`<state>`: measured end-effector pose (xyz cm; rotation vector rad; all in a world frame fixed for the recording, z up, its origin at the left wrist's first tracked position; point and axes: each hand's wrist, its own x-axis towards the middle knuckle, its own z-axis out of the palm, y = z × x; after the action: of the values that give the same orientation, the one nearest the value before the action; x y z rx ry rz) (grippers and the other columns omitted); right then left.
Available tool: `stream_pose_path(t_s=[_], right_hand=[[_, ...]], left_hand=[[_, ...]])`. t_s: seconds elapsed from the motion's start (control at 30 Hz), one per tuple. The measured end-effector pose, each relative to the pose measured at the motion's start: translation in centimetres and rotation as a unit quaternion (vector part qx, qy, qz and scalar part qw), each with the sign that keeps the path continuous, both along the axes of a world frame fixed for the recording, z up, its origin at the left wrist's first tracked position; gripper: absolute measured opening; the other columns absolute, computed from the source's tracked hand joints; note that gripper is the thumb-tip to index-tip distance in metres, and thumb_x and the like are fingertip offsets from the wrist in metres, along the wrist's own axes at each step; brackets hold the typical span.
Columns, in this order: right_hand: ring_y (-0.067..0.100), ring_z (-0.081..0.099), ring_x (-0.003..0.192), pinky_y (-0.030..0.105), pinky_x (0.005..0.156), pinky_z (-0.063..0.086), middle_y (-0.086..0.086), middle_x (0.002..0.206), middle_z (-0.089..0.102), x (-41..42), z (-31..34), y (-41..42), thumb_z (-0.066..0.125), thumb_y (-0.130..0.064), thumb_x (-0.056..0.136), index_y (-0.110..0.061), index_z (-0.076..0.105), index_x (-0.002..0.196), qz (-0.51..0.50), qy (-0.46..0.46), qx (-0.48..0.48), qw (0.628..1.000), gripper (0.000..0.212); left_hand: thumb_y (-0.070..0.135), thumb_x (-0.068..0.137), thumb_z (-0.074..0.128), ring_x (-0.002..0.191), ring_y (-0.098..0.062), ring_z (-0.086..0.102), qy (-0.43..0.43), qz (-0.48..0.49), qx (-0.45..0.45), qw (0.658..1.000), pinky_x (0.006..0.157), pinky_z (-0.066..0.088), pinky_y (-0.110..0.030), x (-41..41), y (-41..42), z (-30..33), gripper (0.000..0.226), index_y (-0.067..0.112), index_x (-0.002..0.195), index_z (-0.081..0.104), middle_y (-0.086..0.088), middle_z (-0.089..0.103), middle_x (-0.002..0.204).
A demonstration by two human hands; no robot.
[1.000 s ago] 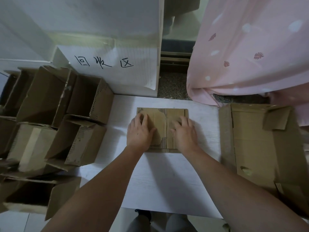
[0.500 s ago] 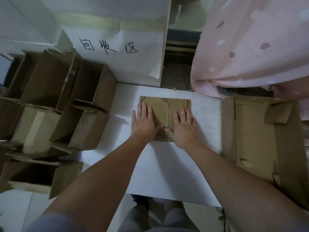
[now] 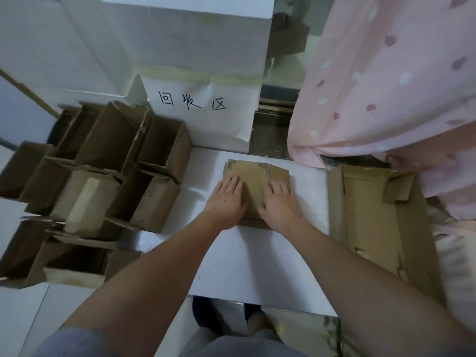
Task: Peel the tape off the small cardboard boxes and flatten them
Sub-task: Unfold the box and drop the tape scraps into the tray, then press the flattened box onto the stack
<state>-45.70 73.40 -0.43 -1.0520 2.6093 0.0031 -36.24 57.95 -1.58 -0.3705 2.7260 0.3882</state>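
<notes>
Head view, the only one: a flattened box (image 3: 253, 176) lies on the white table (image 3: 257, 266), far-centre, and both hands are on it. Left hand (image 3: 226, 202) rests palm-down on its left part, right hand (image 3: 279, 204) palm-down on its right part, fingers straight and spread, nothing pinched or gripped, which reads as pressing the cardboard so the creases stay down (weight over it, arms extended). Thumbs nearly meet over the middle fold, likely the spot that would spring up. No tape visible on this piece from here. To the left, a cluster of small open boxes (image 3: 154, 197) stands upright, touching each other, probably queued within reach of the left hand. To the right, a large opened carton (image 3: 373, 228) lies just beside the table, possibly for the flattened pieces. Behind, a handwritten paper sign (image 3: 193, 104) and a pink curtain (image 3: 386, 86).
</notes>
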Motion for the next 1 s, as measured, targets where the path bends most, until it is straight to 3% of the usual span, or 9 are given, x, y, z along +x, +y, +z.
stream_pose_path(t_s=[0.13,0.3,0.6,0.73,0.9,1.0], right_hand=[[0.027,0.011,0.155,0.042,0.125,0.012,0.009,0.166,0.019,0.8,3.5,0.1,0.046,-0.039,0.103,-0.014,0.030,0.157,0.028,-0.046,-0.018,0.998,0.062],[0.021,0.007,0.156,0.036,0.125,0.008,0.006,0.170,0.011,3.0,8.1,-1.1,0.044,-0.043,0.104,-0.017,0.020,0.161,0.096,-0.054,-0.030,0.993,0.067],[0.021,0.010,0.156,0.038,0.126,0.013,0.004,0.169,0.015,10.1,13.3,-9.9,0.044,-0.045,0.104,-0.018,0.016,0.162,0.236,-0.023,-0.053,0.970,0.070],[0.021,0.011,0.156,0.035,0.126,0.010,0.004,0.169,0.017,15.8,14.4,-14.4,0.045,-0.044,0.104,-0.019,0.016,0.162,0.282,-0.027,-0.078,0.956,0.070],[0.020,0.011,0.156,0.036,0.124,0.014,0.001,0.169,0.016,22.4,14.3,-17.5,0.045,-0.045,0.105,-0.022,0.015,0.163,0.318,-0.052,-0.069,0.944,0.069],[0.019,0.010,0.156,0.036,0.124,0.016,-0.002,0.169,0.014,25.2,13.2,-18.4,0.045,-0.047,0.105,-0.025,0.014,0.163,0.317,-0.072,-0.051,0.944,0.068]], left_hand=[[0.049,0.109,0.036,0.160,-0.025,0.001,0.034,-0.020,-0.004,0.999,0.130,0.002,-0.042,1.6,-0.8,3.2,0.073,0.009,0.165,0.008,-0.011,0.005,0.174],[0.046,0.111,0.027,0.160,-0.025,0.004,0.058,-0.038,-0.052,0.996,0.130,0.001,-0.040,5.2,-2.9,7.6,0.068,0.010,0.165,0.006,-0.010,0.006,0.174],[0.050,0.108,0.039,0.158,-0.022,0.014,0.104,0.042,-0.103,0.988,0.129,0.006,-0.039,16.4,-9.2,14.3,0.070,0.015,0.164,0.015,-0.006,0.018,0.172],[0.051,0.107,0.043,0.157,-0.021,0.020,0.118,0.123,-0.100,0.980,0.127,0.008,-0.038,23.4,-11.5,15.6,0.068,0.020,0.164,0.023,-0.003,0.024,0.170],[0.053,0.105,0.048,0.153,-0.023,0.029,0.081,0.183,-0.096,0.975,0.128,0.022,-0.044,31.6,-13.1,15.1,0.065,0.023,0.160,0.032,-0.003,0.035,0.165],[0.053,0.105,0.050,0.151,-0.020,0.032,0.066,0.231,-0.076,0.968,0.127,0.024,-0.040,35.4,-12.8,14.7,0.061,0.027,0.158,0.036,0.002,0.037,0.163]])
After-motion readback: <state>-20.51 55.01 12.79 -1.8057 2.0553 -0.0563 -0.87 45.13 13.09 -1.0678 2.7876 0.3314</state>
